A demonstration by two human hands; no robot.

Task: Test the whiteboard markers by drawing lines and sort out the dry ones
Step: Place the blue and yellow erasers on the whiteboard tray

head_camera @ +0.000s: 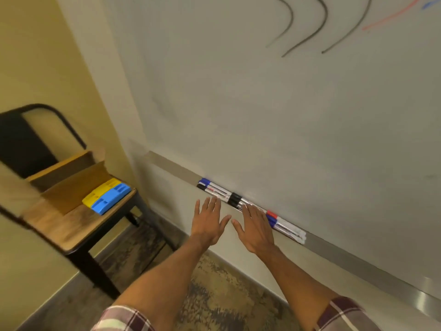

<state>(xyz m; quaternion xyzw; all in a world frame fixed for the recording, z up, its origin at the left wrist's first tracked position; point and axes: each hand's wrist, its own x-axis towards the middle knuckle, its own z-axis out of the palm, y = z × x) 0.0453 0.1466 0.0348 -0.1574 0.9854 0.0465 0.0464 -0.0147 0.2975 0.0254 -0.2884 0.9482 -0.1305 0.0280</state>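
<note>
Hovering over the markers, left hand and right hand spread flat, holding nothing.
Several lines drawn on the board; sorting looks unfinished.

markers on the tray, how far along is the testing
Done: dark lines, a red line and a blue mark are on the whiteboard. In hand: nothing; left hand and right hand are open by the markers on the tray. Left: sorting; no marker is visibly set apart.
</note>
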